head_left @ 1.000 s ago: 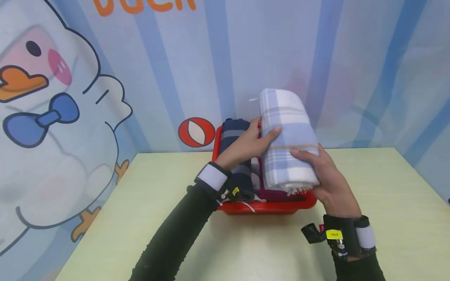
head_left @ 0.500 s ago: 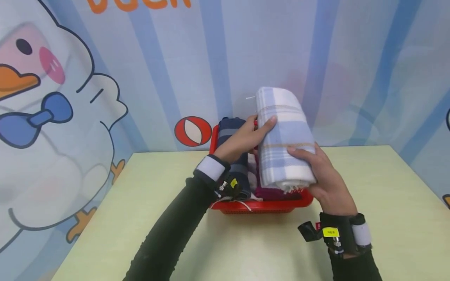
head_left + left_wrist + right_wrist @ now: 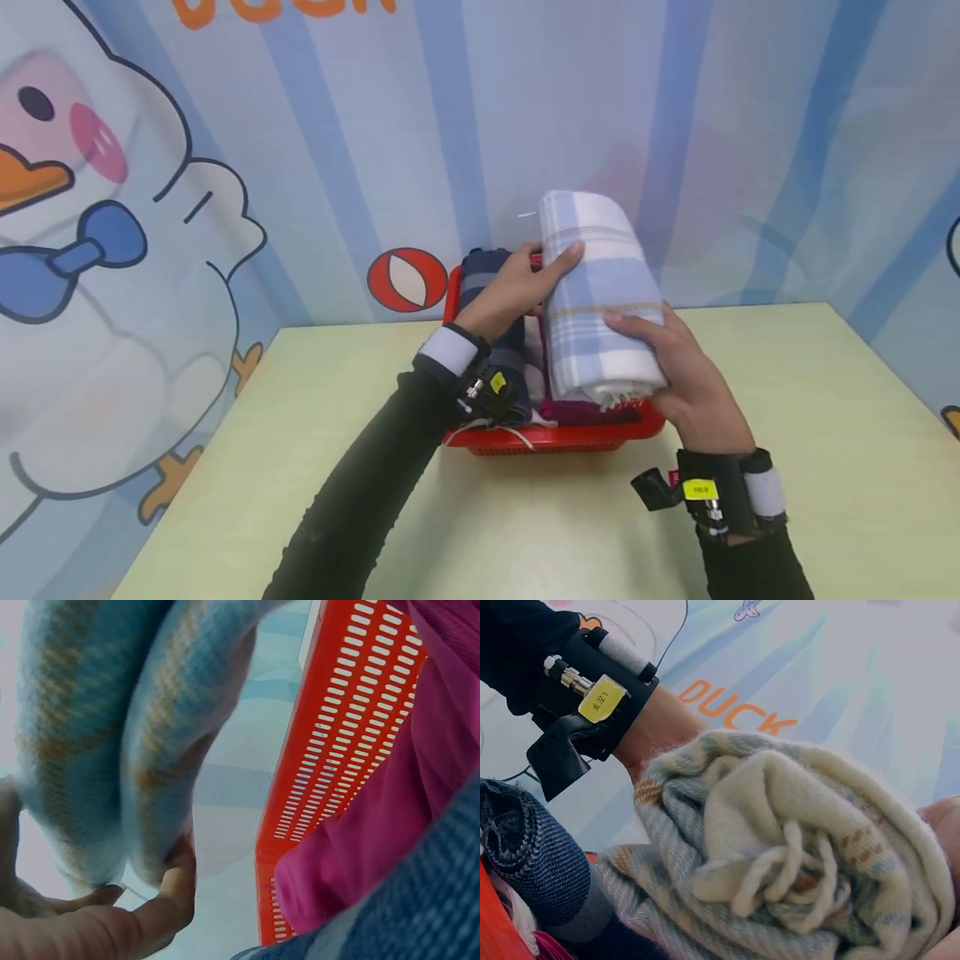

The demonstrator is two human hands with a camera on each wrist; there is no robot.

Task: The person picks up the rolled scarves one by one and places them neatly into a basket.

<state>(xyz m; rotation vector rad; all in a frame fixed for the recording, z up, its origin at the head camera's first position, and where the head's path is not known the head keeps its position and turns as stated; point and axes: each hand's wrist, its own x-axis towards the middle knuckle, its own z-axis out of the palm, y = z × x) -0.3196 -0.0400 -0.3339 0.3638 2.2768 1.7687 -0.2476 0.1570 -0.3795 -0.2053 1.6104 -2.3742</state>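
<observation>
A rolled white and light-blue plaid scarf (image 3: 600, 292) with a fringed end is held between both hands, over the right side of a red basket (image 3: 592, 437). My left hand (image 3: 517, 287) grips its left side near the far end, thumb on top. At the near right end, my right hand (image 3: 693, 379) grips it, with the thumb across the top and the other fingers hidden beneath. The left wrist view shows a gap between the scarf and the basket wall (image 3: 330, 742). Fringe tassels (image 3: 780, 877) hang at the roll's end in the right wrist view.
Inside the basket lie a dark-blue striped roll of cloth (image 3: 510, 358) on the left and a magenta cloth (image 3: 367, 855) on the right, with something pale between them. White strings (image 3: 517, 433) hang over the front rim. A printed backdrop (image 3: 360, 150) stands behind the table (image 3: 337, 400).
The head view has shifted slightly, so everything sits a little further left in it. Both hands keep the same hold on the scarf, which stays almost in place above the basket.
</observation>
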